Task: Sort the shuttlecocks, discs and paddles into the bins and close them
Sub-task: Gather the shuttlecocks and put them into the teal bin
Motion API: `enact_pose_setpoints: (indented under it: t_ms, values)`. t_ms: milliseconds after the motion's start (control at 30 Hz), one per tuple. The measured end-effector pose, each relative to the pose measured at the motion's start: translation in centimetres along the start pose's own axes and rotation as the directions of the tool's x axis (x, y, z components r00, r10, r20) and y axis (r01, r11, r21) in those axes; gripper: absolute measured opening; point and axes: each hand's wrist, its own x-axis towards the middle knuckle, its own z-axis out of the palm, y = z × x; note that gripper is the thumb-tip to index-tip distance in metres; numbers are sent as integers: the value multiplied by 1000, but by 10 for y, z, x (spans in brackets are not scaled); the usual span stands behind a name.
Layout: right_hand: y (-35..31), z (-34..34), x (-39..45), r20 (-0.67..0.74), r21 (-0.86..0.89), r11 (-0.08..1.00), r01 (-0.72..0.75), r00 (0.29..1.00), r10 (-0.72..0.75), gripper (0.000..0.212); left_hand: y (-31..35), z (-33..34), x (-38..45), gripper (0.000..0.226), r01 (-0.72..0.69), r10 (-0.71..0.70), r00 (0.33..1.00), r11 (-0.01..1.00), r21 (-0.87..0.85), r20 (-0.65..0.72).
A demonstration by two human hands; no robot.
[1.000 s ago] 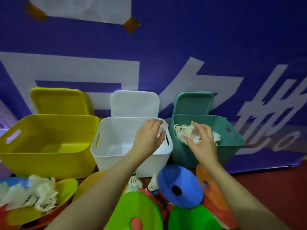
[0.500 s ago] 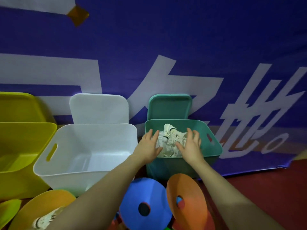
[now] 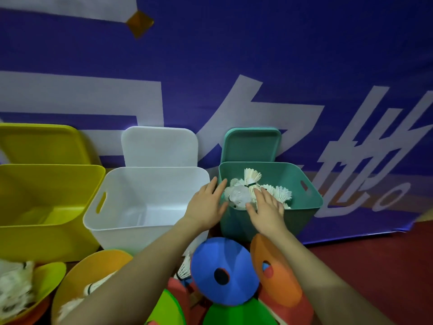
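Pressing flat, open-fingered left hand [image 3: 206, 204] and right hand [image 3: 268, 208] at the green bin [image 3: 304, 181], we settle heaped shuttlecocks [image 3: 253, 190] so its lid [image 3: 251, 145] can close.

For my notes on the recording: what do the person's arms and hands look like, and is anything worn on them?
Both forearms are bare as far as the view shows: no sleeves, gloves, watch or bracelet. The left hand and right hand show no rings or markings. The fingernails look short and unpainted, though the picture is slightly soft.

Purple banner [image 3: 234, 55] with large white characters covers wall; dark red floor [image 3: 379, 261] below; dim light.
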Motion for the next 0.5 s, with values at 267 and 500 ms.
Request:
enact_pose_setpoints:
  t_ms: [267,500]
  values:
    - [-98,16,-59,-62,77,981,179,983,-175,46,-67,-63,-99,56,36,-29,997,995,93,-73]
    - [-212,63,-116,-24,220,910,351,935,-354,34,-154,-113,-200,53,121,-110,991,981,151,-79]
